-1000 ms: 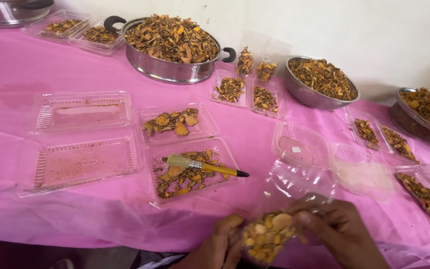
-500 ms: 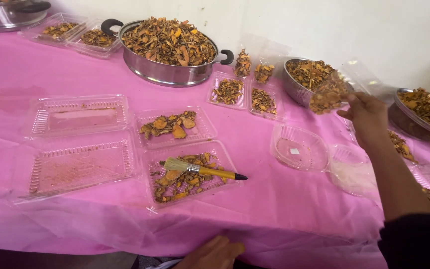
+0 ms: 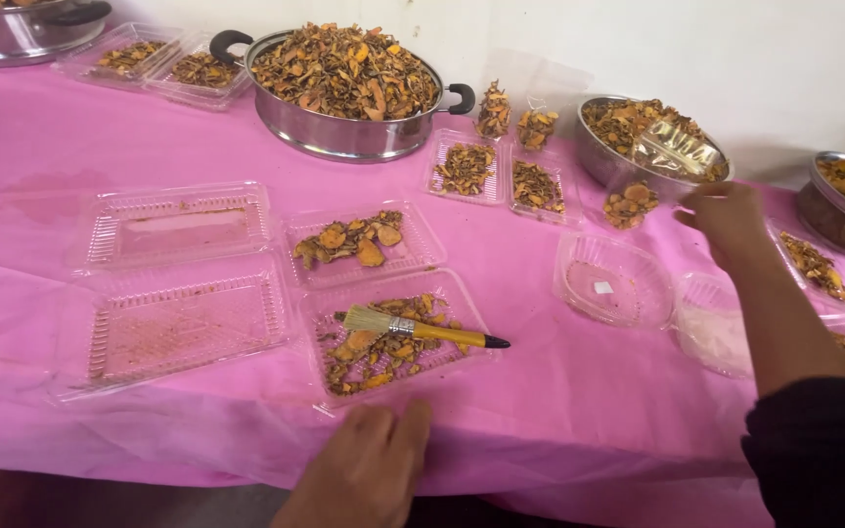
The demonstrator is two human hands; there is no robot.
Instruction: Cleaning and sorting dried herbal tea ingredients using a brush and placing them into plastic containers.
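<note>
My left hand (image 3: 369, 469) rests flat on the pink tablecloth at the front edge, holding nothing, just below a clear tray (image 3: 317, 303) of dried orange-brown pieces. A yellow-handled brush (image 3: 422, 330) lies across that tray. My right hand (image 3: 726, 220) is stretched out to the right, empty with its fingers loosely apart, close to a steel bowl (image 3: 594, 156) of dried pieces. A clear filled pack (image 3: 677, 147) lies on top of that bowl. A small heap of dried slices (image 3: 630, 205) sits beside the bowl.
A large steel pot (image 3: 344, 132) heaped with dried pieces stands at the back. Two empty clear trays (image 3: 173, 225) lie at the left and a partly filled one (image 3: 413, 256) in the middle. A round clear lid (image 3: 613, 279) sits below my right hand. Another bowl (image 3: 823, 220) is at the far right.
Both hands held a clear filled pack at the front edge. My right hand carried it to the steel bowl, let it go and drew back. My left hand settled on the table.
</note>
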